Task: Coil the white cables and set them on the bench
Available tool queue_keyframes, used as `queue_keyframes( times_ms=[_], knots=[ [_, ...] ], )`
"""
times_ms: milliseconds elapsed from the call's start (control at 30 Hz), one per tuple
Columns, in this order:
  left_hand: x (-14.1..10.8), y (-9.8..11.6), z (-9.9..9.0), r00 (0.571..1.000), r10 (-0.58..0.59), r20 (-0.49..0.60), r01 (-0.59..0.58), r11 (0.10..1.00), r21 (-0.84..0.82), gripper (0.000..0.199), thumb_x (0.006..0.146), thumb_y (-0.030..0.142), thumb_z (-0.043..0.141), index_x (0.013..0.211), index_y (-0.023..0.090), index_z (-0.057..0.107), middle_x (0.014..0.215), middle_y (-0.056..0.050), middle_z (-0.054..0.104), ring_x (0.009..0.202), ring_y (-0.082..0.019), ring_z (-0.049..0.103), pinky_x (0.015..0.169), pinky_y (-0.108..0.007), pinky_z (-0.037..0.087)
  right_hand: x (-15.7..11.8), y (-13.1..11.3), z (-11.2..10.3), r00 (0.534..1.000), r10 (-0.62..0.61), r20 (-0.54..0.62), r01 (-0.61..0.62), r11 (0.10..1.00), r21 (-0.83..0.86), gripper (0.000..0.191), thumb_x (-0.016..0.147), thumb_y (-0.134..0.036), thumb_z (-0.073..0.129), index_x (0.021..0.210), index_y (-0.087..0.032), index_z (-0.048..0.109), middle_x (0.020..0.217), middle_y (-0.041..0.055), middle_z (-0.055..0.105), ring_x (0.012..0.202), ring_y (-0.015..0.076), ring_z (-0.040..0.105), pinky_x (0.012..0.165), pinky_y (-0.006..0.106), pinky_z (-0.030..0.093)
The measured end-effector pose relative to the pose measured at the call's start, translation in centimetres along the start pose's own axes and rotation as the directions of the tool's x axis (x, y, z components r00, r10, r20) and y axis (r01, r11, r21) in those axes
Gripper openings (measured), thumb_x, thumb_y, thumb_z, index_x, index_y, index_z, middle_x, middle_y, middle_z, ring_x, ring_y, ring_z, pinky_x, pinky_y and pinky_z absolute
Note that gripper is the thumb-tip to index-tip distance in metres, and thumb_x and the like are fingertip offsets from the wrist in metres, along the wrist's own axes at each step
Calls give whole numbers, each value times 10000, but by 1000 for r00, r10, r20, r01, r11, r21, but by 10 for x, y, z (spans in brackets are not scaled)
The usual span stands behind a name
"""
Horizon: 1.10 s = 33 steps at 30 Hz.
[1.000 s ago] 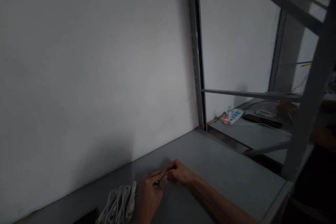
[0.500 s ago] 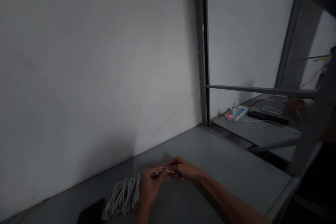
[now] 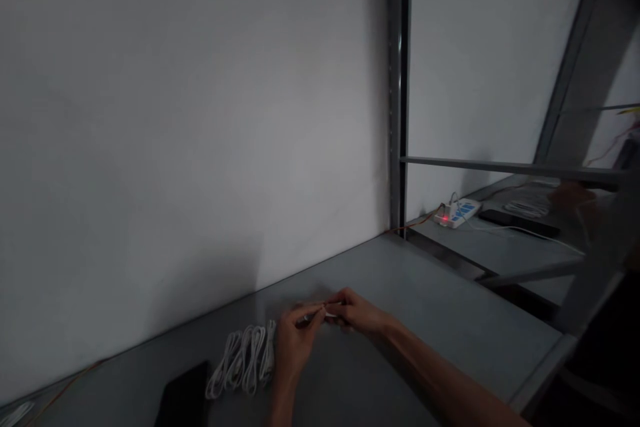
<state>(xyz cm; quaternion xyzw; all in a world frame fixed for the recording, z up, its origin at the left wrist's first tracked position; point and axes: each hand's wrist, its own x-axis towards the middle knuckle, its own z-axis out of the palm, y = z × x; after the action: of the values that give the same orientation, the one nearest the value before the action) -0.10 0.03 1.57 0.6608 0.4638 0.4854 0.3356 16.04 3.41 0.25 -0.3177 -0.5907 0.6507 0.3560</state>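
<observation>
Thumbs and fingertips meet over a slim white piece [image 3: 331, 314] at the lower centre of the frame, above a grey table [image 3: 435, 300]. The left hand [image 3: 294, 343] pinches with thumb and forefinger nearly together at the tips, a small gap showing behind them; the right hand [image 3: 360, 315] curls in from the other side, its fingers closed on the same piece. What kind of piece it is, and how its ends run, is lost in dim light and behind the knuckles.

Just beside the left wrist, white cables [image 3: 245, 360] lie in long, looped bundles, side by side in a slanting row. They look finished, each folded into narrow loops and lying flat, though their overlap defies a sure count. The piece in the fingers, by contrast, appears unfinished, held up between both hands and apart from the row. How much work remains beyond it, the view does not tell.

A black slab [image 3: 184, 395] lies left of the bundles, and more white cable [image 3: 19, 413] peeks in at the lower left corner. At right, beyond a metal post [image 3: 399, 93], a power strip [image 3: 466, 211] glows red near a dark phone [image 3: 520, 223] and another cable bundle [image 3: 527, 205].
</observation>
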Motion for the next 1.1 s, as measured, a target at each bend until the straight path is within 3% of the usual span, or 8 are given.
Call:
queue_keyframes(
  times_ms=[200,333,467,633,800,1100],
  knots=[
    [-2,-4,3,999,8,-33,-8,1000,9,243,807,372,633,857,178,769,963,-103,746,927,-236,693,751,-310,588,3,6,-1,998,-24,-51,21,999,-49,339,753,-452,642,679,-122,622,591,-25,509,438,52,359,412,195,262],
    [-3,-5,4,997,47,-56,-43,997,60,241,832,366,596,843,181,751,941,-92,740,879,-217,693,693,-287,578,3,7,-1,999,-27,-25,26,999,-34,416,744,-531,651,686,-121,619,593,-27,505,420,40,322,405,199,244],
    [-4,-4,7,979,180,-94,-153,958,243,228,860,322,541,804,181,711,833,-72,725,793,-201,677,620,-268,540,1,4,-1,999,-21,47,19,999,40,445,734,-559,666,713,-117,629,582,-37,473,439,39,276,400,197,214],
    [-5,-4,12,915,372,-158,-272,857,438,231,870,246,485,726,191,657,720,-40,697,719,-193,642,663,-295,485,-3,-1,1,998,9,70,-12,999,44,407,733,-515,686,739,-110,644,589,-36,467,448,40,286,395,197,183],
    [-5,-7,16,896,395,-205,-259,837,482,256,852,171,451,683,195,642,714,-30,699,703,-189,632,688,-307,456,-6,-5,3,992,-19,123,13,999,46,274,709,-382,713,720,-116,650,522,-75,370,450,39,223,393,190,180],
    [-7,-10,19,886,389,-251,-231,842,487,233,830,145,477,667,199,635,719,-27,695,735,-195,606,676,-295,447,-5,-11,9,997,60,52,-63,996,64,234,728,-351,668,677,-125,638,436,-98,306,401,38,199,378,191,177]
  ],
)
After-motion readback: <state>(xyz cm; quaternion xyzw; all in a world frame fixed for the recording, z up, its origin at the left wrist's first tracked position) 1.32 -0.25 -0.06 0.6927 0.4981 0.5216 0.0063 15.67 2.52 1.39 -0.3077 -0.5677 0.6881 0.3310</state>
